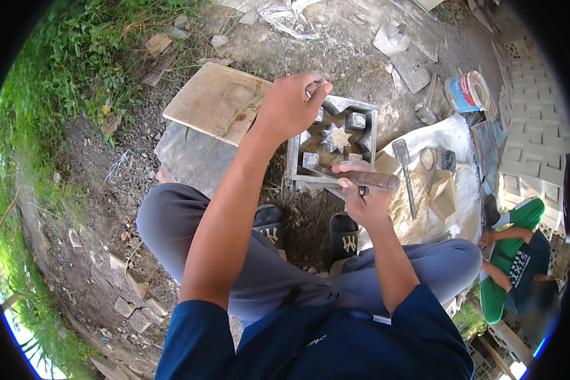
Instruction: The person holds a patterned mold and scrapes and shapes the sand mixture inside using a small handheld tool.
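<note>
In front of me stands a square grey metal mould with a star-shaped core in its middle and small cube-like blocks around it. My left hand is closed above the mould's far left corner, fingers pinched together; what they hold, if anything, is too small to name. My right hand grips a tool by its thick wooden handle at the mould's near side. The tool's thin working end points left along the near edge and is partly hidden, so its kind is unclear.
Right of the mould, a pale sheet bears sandy powder and a metal bar tool. A paint bucket lies tilted beyond. Boards lie left. Patterned blocks are stacked right, near another person.
</note>
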Demonstrator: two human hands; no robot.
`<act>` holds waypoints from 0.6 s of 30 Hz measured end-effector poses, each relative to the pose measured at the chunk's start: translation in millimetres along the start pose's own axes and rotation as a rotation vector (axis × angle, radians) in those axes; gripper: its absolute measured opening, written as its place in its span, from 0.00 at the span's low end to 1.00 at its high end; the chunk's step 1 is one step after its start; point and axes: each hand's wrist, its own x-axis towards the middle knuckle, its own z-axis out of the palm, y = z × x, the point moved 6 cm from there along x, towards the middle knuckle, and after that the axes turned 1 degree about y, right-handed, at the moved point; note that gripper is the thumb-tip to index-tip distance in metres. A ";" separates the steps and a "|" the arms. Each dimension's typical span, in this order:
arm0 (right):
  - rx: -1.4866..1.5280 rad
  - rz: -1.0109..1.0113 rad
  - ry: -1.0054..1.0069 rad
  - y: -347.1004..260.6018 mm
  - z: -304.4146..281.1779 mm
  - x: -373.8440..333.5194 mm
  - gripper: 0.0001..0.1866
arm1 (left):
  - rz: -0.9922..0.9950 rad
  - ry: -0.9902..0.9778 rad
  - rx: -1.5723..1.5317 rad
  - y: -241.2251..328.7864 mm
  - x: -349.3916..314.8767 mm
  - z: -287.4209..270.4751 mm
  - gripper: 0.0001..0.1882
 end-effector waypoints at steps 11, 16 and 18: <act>0.178 0.106 -0.186 6.8 -0.2 8.5 0.16 | -0.037 -0.022 -0.089 -11.8 7.5 9.0 0.17; 0.164 0.247 -0.283 13.0 11.8 0.0 0.16 | -0.045 -0.015 -0.100 -8.5 9.9 8.2 0.16; 0.136 0.224 -0.270 29.3 23.2 -15.0 0.18 | -0.041 -0.004 -0.105 -6.0 11.2 9.2 0.16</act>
